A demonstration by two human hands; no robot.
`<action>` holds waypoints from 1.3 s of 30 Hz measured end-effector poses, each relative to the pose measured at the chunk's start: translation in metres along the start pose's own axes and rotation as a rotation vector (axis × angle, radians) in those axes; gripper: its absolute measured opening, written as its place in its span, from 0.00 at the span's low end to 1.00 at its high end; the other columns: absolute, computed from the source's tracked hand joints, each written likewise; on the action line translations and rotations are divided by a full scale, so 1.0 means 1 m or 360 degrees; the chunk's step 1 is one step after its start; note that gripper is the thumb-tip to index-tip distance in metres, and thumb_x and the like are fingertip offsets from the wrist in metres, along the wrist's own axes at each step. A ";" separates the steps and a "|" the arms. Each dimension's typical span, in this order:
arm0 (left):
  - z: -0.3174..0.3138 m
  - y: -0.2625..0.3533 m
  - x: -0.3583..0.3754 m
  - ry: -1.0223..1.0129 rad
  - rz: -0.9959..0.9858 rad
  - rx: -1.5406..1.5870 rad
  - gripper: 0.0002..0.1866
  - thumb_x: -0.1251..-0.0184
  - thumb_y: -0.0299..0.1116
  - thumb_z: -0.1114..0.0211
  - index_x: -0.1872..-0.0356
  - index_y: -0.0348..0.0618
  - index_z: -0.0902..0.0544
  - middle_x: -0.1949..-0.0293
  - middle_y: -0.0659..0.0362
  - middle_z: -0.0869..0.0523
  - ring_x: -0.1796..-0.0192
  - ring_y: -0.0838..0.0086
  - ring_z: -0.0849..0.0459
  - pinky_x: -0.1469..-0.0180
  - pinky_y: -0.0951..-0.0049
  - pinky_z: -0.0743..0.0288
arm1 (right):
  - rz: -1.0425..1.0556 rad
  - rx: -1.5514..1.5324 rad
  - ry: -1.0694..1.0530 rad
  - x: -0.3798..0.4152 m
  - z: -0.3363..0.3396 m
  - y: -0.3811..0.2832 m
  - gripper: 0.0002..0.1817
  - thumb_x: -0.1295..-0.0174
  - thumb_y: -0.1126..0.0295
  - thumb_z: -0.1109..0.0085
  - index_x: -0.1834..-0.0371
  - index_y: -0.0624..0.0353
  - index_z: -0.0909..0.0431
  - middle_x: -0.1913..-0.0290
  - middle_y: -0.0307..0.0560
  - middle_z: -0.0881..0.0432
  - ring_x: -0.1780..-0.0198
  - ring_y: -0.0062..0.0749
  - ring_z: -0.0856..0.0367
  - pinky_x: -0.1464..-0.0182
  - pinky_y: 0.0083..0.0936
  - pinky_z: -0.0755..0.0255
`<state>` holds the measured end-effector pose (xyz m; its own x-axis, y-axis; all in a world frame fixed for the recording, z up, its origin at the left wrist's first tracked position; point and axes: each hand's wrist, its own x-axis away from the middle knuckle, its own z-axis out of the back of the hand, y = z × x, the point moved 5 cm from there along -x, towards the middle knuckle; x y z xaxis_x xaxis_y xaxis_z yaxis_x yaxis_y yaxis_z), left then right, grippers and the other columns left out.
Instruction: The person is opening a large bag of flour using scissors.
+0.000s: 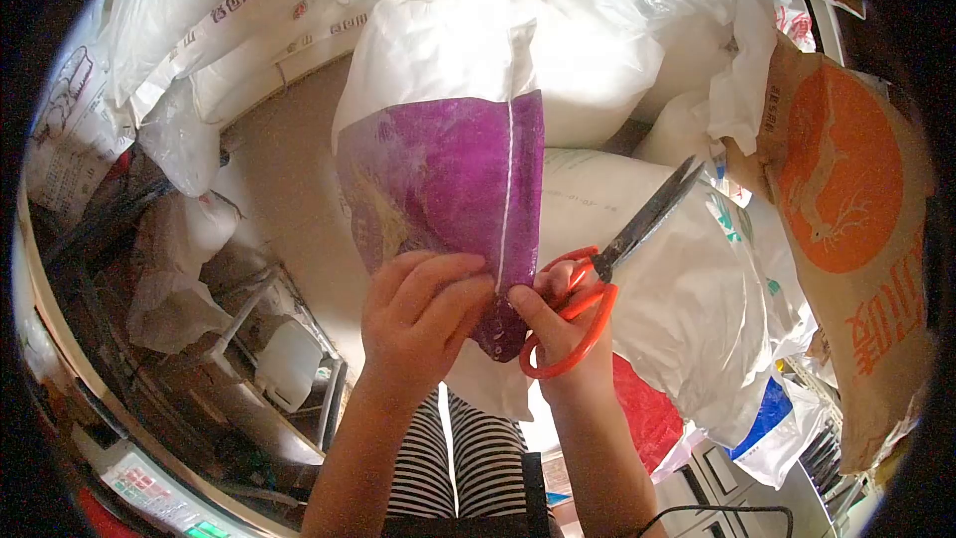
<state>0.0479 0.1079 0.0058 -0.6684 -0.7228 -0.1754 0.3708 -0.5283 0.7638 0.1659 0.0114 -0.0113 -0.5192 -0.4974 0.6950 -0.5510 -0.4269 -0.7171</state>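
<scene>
Top left sack [234,0]: 小麦粉 | hands [423,314] grip purple bag [448,174] w/ scissors [607,264]

The pouch [448,189] is deep purple across its lower part, with a thin pale seam line running down it and a faint yellowish-green print near its left edge; its upper part is white. The scissors [597,279] have bright orange-red handles and dark, near-black blades. The paper sack [846,239] is tan brown, with a large orange disc bearing a white deer figure and orange characters below. The flour sacks [249,10] are white with dark printed characters. The striped garment [468,458] carries black and white stripes. A plastic bag [647,418] shows red, beside another in blue.
</scene>
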 end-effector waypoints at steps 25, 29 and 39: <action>-0.014 -0.003 0.019 0.0126 0.0608 0.0630 0.06 0.42 0.18 0.40 0.64 0.38 0.24 0.56 0.50 0.21 0.56 0.60 0.21 0.57 0.70 0.26 | -0.1235 0.0291 -0.0966 0.103 0.046 -0.018 0.37 0.32 0.38 0.66 0.61 0.68 0.25 0.88 0.37 0.35 0.88 0.18 0.40 0.84 0.15 0.47; -0.016 -0.004 0.020 0.0086 0.0598 0.0632 0.05 0.40 0.18 0.41 0.64 0.38 0.24 0.55 0.49 0.22 0.57 0.60 0.21 0.57 0.70 0.26 | -0.1234 0.0347 -0.0971 0.103 0.046 -0.020 0.36 0.31 0.39 0.66 0.61 0.68 0.25 0.88 0.38 0.35 0.89 0.19 0.40 0.86 0.16 0.46; -0.018 -0.003 0.020 0.0107 0.0545 0.0651 0.05 0.39 0.17 0.43 0.64 0.37 0.25 0.55 0.49 0.22 0.60 0.60 0.21 0.58 0.69 0.26 | -0.1320 0.0286 -0.0882 0.106 0.046 -0.021 0.32 0.29 0.44 0.65 0.59 0.66 0.24 0.85 0.35 0.34 0.87 0.19 0.36 0.83 0.15 0.44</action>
<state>0.0453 0.0872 -0.0112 -0.5057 -0.8573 0.0968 0.2698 -0.0506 0.9616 0.1526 -0.0670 0.0754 0.3844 -0.2532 0.8878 -0.4697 -0.8815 -0.0481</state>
